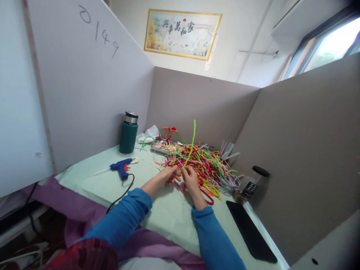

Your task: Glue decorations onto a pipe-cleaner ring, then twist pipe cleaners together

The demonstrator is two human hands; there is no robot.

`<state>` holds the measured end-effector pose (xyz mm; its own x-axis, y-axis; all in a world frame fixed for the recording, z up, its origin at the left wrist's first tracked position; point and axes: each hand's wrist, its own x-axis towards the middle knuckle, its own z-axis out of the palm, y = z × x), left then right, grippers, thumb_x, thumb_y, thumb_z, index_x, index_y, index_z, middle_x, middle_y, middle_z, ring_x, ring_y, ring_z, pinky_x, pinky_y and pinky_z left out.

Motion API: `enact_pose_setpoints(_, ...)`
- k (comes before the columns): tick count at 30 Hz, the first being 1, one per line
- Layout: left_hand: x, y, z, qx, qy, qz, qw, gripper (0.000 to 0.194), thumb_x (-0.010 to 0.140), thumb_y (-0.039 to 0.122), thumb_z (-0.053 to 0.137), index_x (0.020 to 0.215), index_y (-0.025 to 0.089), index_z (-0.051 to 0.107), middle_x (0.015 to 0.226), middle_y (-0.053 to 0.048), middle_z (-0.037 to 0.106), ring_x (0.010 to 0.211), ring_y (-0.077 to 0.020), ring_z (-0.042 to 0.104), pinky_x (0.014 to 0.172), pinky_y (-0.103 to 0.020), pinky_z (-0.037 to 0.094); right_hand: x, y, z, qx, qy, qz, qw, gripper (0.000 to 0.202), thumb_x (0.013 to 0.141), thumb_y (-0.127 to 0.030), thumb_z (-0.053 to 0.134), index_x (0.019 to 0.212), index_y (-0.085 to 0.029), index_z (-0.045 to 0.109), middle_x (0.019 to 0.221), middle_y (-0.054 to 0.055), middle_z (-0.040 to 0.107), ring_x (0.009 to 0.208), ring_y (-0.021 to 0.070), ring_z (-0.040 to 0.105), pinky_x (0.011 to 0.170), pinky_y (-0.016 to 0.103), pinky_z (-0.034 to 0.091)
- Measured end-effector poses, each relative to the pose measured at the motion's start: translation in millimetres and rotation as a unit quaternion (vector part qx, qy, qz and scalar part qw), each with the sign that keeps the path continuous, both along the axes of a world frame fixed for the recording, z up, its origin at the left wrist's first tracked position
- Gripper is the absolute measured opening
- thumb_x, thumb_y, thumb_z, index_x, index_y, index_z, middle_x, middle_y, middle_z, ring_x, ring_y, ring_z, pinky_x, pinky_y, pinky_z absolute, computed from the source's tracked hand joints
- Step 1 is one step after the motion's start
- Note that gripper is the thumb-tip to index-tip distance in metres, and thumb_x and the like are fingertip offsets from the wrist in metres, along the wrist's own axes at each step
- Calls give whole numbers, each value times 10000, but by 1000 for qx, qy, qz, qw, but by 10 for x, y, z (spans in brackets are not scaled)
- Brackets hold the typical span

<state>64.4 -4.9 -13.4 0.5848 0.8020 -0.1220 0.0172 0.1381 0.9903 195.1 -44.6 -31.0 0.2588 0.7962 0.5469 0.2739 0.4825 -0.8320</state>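
Note:
My left hand [170, 174] and my right hand [190, 179] meet at the near edge of a big heap of pipe cleaners [208, 161]. A bright green pipe cleaner [193, 138] rises almost upright from my right thumb and fingers, which pinch its lower part. The fingers of my left hand are closed at the same spot, around the lower end of the pipe cleaners there. Pink pipe cleaner [181, 188] shows just below, between my hands. The exact join at the fingertips is too small to make out.
A blue glue gun [120, 167] with a black cord lies left; a green bottle [128, 133] stands behind it. Behind the heap sit a metal tray [160, 148] and clear glue sticks [228, 150]. A black phone-like slab [250, 231] and a jar [250, 185] are right. Partitions enclose the table.

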Motion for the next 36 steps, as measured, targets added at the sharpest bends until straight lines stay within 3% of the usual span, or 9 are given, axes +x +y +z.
enact_pose_setpoints(6, -84, 24, 41, -140, -79, -85, 983, 237, 824, 322, 493, 740, 110, 557, 592, -10, 565, 347, -32, 356, 331, -166, 177, -24, 3, -5, 4, 12, 34, 999, 261, 777, -444, 558, 685, -208, 495, 590, -41, 453, 552, 115, 400, 501, 228, 317)
enact_pose_setpoints(14, -124, 39, 64, -165, -113, -103, 974, 127, 697, 224, 598, 711, 104, 558, 592, 11, 540, 375, -18, 346, 344, -153, 169, -38, -2, -8, -12, 30, 45, 998, 249, 780, -420, 554, 675, -208, 477, 573, -56, 411, 510, 99, 352, 488, 223, 306)
enact_pose_setpoints(17, -127, -18, 80, -87, -85, -99, 988, 214, 660, 290, 670, 699, 107, 566, 609, 12, 553, 384, -10, 308, 367, -166, 173, -37, -11, 4, -7, 17, 16, 1000, 267, 778, -421, 553, 653, -206, 456, 584, -51, 417, 537, 105, 364, 511, 226, 322)
enact_pose_setpoints(21, -78, -46, 34, 124, 22, -56, 990, 227, 726, 334, 585, 679, 113, 613, 611, -20, 603, 387, -44, 328, 409, -210, 241, -22, -5, -4, -18, -6, -25, 999, 294, 768, -424, 549, 609, -208, 429, 562, -52, 405, 541, 110, 362, 513, 233, 316)
enact_pose_setpoints(24, -31, -40, -12, 336, 136, 15, 932, 206, 746, 255, 533, 626, 130, 643, 599, -35, 621, 505, -101, 470, 511, -224, 330, 4, 25, -39, -29, -13, -54, 998, 281, 746, -414, 560, 598, -206, 443, 554, -52, 415, 543, 114, 372, 515, 238, 313)
enact_pose_setpoints(26, -12, -44, -24, 411, 182, 52, 892, 199, 743, 211, 523, 604, 142, 647, 601, -36, 626, 595, -121, 521, 568, -217, 356, 23, 43, -57, -28, -23, -65, 997, 275, 738, -410, 565, 595, -203, 454, 562, -48, 435, 556, 119, 393, 530, 243, 321)
enact_pose_setpoints(28, -5, -52, -19, 383, 192, 44, 902, 206, 760, 222, 510, 637, 143, 655, 573, -23, 612, 549, -110, 508, 538, -209, 354, 33, 47, -63, -29, -29, -55, 998, 268, 744, -409, 557, 602, -201, 465, 570, -46, 448, 560, 120, 402, 535, 244, 324)
enact_pose_setpoints(32, -13, -38, -9, 225, 107, -16, 968, 310, 781, 388, 515, 706, 112, 634, 548, -9, 588, 383, -69, 400, 405, -207, 296, 19, 26, -45, -26, -20, -11, 999, 266, 765, -416, 541, 621, -201, 478, 574, -51, 441, 551, 116, 392, 523, 239, 323)
enact_pose_setpoints(36, -33, 24, -42, 168, 34, 3, 985, 357, 731, 471, 562, 694, 116, 587, 620, -18, 615, 349, -46, 372, 355, -203, 255, 1, 17, -38, -28, -7, 16, 999, 275, 775, -431, 543, 635, -201, 486, 582, -47, 456, 556, 117, 406, 533, 238, 339)
